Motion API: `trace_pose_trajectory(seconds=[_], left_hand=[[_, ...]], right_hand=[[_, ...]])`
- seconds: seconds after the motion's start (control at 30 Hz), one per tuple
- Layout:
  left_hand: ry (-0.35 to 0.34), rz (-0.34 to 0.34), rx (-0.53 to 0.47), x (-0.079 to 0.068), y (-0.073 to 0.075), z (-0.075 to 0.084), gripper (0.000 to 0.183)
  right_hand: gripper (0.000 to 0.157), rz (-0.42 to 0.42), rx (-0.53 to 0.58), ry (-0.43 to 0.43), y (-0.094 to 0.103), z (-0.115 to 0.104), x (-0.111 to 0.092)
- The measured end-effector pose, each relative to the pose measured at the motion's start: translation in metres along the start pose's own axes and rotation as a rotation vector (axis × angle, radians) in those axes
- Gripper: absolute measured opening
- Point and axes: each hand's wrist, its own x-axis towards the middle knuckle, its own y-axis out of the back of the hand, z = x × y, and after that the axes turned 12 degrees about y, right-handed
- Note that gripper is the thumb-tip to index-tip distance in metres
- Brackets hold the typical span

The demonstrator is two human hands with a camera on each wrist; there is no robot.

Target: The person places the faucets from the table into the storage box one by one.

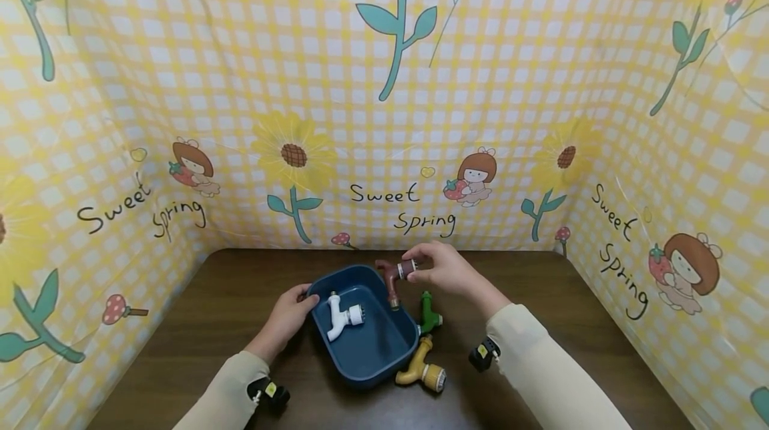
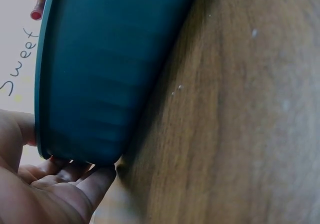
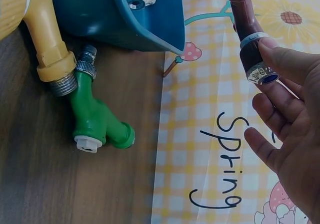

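Grip: right hand [image 1: 444,270] pinches the red tap [image 1: 391,278] by its banded end at the right rim of the basin [image 1: 384,353], gap between its lower end and the rim hard to judge in head view; left hand [image 1: 285,318] holds the basin by its far left corner. Step looks like loading: best to keep the basin steady, lift the red tap well over the rim and lower it beside the white tap [image 1: 340,320], letting go only once it rests. Outside lie the green tap [image 1: 428,316] and yellow tap [image 1: 416,368]; pass clear.

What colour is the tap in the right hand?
The tap in the right hand is reddish-brown; it shows best in the head view.
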Motion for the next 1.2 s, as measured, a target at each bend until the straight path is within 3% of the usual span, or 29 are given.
trace_pose_trajectory(seconds=[1.2], left_hand=[[-0.003, -0.014, 0.009, 0.001, 0.001, 0.0, 0.043]], right_hand=[[0.029, -0.148, -0.108, -0.005, -0.022, -0.003, 0.027]])
